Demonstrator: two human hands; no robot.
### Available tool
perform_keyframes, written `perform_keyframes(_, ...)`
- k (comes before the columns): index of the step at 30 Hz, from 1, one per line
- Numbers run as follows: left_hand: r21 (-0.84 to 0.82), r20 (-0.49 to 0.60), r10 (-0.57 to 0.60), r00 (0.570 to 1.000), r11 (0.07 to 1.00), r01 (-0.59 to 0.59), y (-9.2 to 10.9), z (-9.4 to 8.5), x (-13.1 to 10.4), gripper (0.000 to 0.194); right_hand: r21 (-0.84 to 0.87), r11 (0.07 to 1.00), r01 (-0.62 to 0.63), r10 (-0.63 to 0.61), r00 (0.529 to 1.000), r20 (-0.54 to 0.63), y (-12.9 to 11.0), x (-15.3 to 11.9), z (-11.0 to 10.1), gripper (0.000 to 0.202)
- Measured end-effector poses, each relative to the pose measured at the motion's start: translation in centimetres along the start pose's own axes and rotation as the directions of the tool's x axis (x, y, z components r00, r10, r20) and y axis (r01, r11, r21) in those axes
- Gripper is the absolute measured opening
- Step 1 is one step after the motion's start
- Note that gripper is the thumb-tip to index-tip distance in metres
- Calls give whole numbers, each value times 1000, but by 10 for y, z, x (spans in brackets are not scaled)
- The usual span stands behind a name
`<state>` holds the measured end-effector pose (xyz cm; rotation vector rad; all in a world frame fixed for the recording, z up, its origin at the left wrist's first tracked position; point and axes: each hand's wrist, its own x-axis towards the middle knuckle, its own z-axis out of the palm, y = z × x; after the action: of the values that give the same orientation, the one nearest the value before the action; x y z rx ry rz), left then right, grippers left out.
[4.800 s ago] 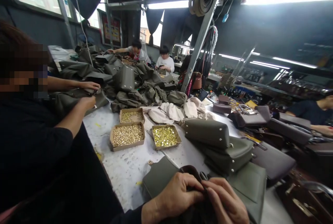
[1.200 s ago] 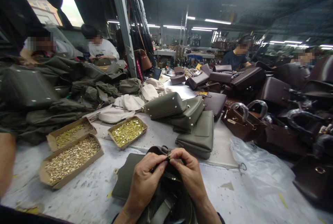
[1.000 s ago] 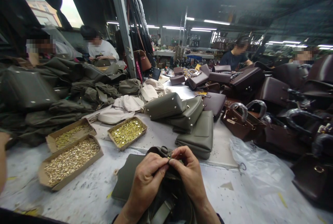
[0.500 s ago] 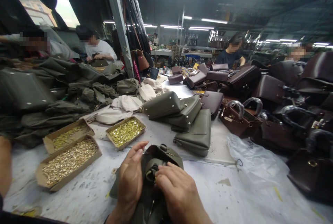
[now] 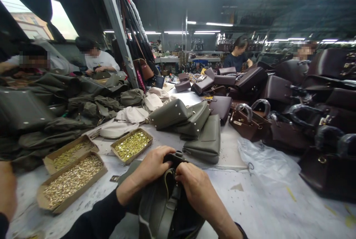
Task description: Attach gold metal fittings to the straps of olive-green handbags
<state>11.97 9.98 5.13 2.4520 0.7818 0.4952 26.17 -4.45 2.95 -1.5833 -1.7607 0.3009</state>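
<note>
An olive-green handbag (image 5: pixel 155 209) lies in front of me with its mouth turned towards me, showing a dark lining and a strap inside. My left hand (image 5: pixel 155 163) is closed on the bag's far rim, thumb inside the edge. At the same rim, a little to the right, my right hand (image 5: pixel 190 179) pinches the edge with bent fingers. Whether a small part sits between the right fingertips is hidden. A metal fitting (image 5: pixel 114 178) shows beside the bag on the left.
Cardboard trays of gold hardware (image 5: pixel 73 179) and gold studs (image 5: pixel 132 144) stand to the left. Green bags (image 5: pixel 204 139) lie stacked ahead. Dark brown handbags (image 5: pixel 250 120) and clear plastic (image 5: pixel 272 168) fill the right. Co-workers sit behind; a forearm (image 5: pixel 7 191) shows at the left edge.
My left hand has gone from upright beside the bag to gripping its far rim. My right hand has moved up to that rim, and the bag's mouth now faces me more openly.
</note>
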Motion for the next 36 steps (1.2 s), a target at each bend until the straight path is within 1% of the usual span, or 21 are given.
perform_keyframes(2, 134, 43, 46, 998, 990, -52, 4, 1, 10, 24, 36, 999, 4, -4, 1000, -10, 3, 1, -3, 17)
perform_keyframes(4, 253, 54, 94, 994, 962, -105, 6, 5, 18, 21, 62, 998, 4, -3, 1000, -22, 7, 2, -8, 16)
perform_keyframes(6, 336, 50, 157, 986, 927, -165, 6, 10, 23, 28, 102, 995, 1, 2, 999, -37, 12, 2, -13, 15)
perform_keyframes(8, 379, 34, 235, 971, 896, -230, 3, 14, 24, 35, 164, 986, 7, 2, 998, -57, 16, 2, -18, 15)
perform_keyframes(10, 365, 16, 323, 946, 879, -306, 0, 16, 24, 36, 225, 974, 21, -4, 997, -78, 20, 1, -22, 14)
perform_keyframes(12, 294, 10, 401, 916, 874, -386, -2, 15, 24, 35, 262, 964, 34, -7, 995, -102, 22, -1, -24, 13)
perform_keyframes(14, 207, 28, 460, 887, 866, -455, -4, 11, 23, 34, 288, 957, 32, 2, 993, -118, 24, -3, -24, 13)
perform_keyframes(17, 149, 75, 516, 853, 840, -522, -4, 6, 24, 35, 325, 946, 24, 20, 991, -130, 27, -6, -22, 12)
perform_keyframes(19, 146, 78, 525, 847, 835, -531, -1, 4, 24, 35, 344, 938, 26, 23, 990, -139, 30, -4, -22, 11)
perform_keyframes(20, 143, 63, 513, 856, 845, -516, 1, 4, 25, 34, 359, 933, 27, 26, 990, -141, 32, -1, -23, 10)
perform_keyframes(22, 125, 3, 444, 896, 889, -441, 7, 4, 25, 31, 420, 907, 29, 30, 990, -135, 37, 10, -27, 8)
perform_keyframes(25, 74, -109, 259, 960, 965, -252, 13, 2, 24, 25, 554, 831, 46, 0, 997, -83, 45, 35, -34, 7)
perform_keyframes(27, 18, -157, 119, 980, 993, -118, 15, 0, 22, 25, 617, 785, 59, -47, 998, -37, 48, 50, -34, 8)
perform_keyframes(29, -59, -172, -14, 985, 998, 4, 14, -2, 19, 27, 651, 757, 58, -84, 996, 9, 49, 58, -30, 10)
perform_keyframes(31, -148, -180, -122, 976, 984, 95, 14, -1, 15, 29, 642, 765, 56, -102, 994, 34, 48, 58, -23, 10)
perform_keyframes(32, -189, -191, -155, 969, 975, 119, 14, 1, 13, 29, 615, 786, 64, -108, 994, 34, 47, 57, -21, 10)
perform_keyframes(34, -239, -220, -180, 959, 963, 126, 15, 4, 9, 29, 528, 843, 98, -127, 992, 19, 46, 51, -18, 11)
perform_keyframes(36, -263, -229, -185, 956, 957, 123, 17, 6, 9, 28, 424, 900, 105, -132, 991, 34, 42, 46, -23, 13)
